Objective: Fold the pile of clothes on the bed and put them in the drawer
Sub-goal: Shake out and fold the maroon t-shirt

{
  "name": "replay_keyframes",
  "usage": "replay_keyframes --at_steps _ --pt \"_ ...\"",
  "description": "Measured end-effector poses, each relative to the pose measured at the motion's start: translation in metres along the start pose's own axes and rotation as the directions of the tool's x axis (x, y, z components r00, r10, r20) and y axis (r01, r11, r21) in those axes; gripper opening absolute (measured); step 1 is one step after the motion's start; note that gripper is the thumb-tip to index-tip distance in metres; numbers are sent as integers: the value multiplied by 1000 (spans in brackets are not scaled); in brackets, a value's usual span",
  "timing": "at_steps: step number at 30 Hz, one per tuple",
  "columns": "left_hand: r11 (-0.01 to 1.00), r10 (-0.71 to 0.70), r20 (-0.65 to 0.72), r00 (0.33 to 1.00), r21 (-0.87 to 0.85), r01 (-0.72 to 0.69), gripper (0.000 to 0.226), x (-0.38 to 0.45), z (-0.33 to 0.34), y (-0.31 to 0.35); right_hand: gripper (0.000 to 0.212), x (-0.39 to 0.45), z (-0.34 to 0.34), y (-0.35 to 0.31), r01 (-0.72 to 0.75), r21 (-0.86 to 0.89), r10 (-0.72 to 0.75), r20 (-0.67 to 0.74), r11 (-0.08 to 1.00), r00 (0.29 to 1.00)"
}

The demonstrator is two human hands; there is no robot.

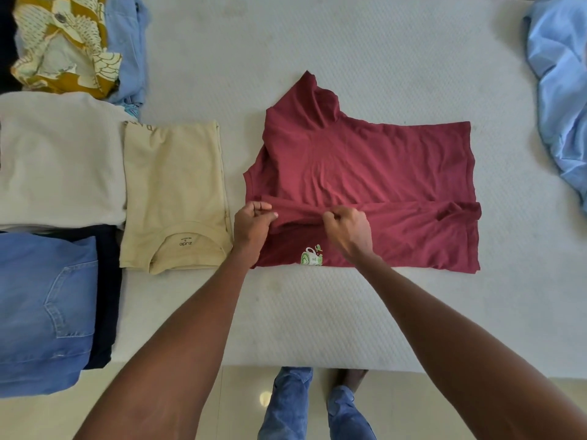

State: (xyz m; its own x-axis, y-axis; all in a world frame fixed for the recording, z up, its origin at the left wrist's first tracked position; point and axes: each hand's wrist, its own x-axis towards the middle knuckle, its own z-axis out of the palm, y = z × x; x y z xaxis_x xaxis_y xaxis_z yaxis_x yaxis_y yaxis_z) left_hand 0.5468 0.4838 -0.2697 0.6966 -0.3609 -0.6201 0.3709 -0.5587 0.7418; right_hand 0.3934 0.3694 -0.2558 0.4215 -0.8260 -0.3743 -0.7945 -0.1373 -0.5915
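A maroon T-shirt (365, 166) lies spread on the white mattress (317, 312), with a fold running across its near part and a small green and white print near its front edge. My left hand (252, 222) pinches that fold at the shirt's left side. My right hand (347, 228) pinches the same fold a little to the right. To the left lies a folded beige T-shirt (174, 192), collar toward me.
At the left edge sit folded blue jeans (44, 306) over a dark garment, a folded cream garment (60, 160), a mustard patterned cloth (63, 42) and a light blue garment (127, 49). A crumpled light blue cloth (562, 90) lies at far right. My feet stand on the floor below.
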Motion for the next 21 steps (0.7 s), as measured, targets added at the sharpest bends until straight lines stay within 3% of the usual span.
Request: replay_keyframes --at_steps 2,4,5,7,8,10,12,13,17,19,21 --pt "977 93 -108 990 201 -70 14 -11 1 -12 30 -12 3 7 -4 -14 3 -116 1000 993" --pt "897 269 -218 938 412 -161 16 -24 7 -14 25 -19 6 9 118 -47 -126 -220 992 967" --pt "827 390 -219 894 511 -235 20 -29 10 -14 23 -21 8 11 218 -92 -232 -205 972 951" --pt "586 615 -30 788 686 -432 28 -33 18 -16 22 -22 13 17 388 -166 -395 -10 907 919" --pt "461 652 90 753 741 -488 28 -33 23 -19 22 -21 13 20 393 -174 -381 99 903 919" --pt "358 612 156 775 819 -448 22 -30 29 -25 22 -19 10 27 275 -150 -254 143 950 957" --pt "415 582 52 811 839 -351 22 -31 33 -24 17 -16 1 39 206 -89 -208 -7 974 978" --pt "412 600 51 798 836 -363 25 -30 37 -22 19 -13 -6 47 211 -83 -215 -43 974 976" --pt "195 675 366 640 748 -634 31 -14 67 0 35 20 -40 74 224 -209 -250 -111 952 962" --pt "195 671 389 631 729 -656 32 1 92 18 36 51 -62 88 174 -266 -218 -144 948 965" --pt "178 653 419 631 725 -666 35 17 118 38 35 83 -84 98 225 -327 -252 -44 918 967"
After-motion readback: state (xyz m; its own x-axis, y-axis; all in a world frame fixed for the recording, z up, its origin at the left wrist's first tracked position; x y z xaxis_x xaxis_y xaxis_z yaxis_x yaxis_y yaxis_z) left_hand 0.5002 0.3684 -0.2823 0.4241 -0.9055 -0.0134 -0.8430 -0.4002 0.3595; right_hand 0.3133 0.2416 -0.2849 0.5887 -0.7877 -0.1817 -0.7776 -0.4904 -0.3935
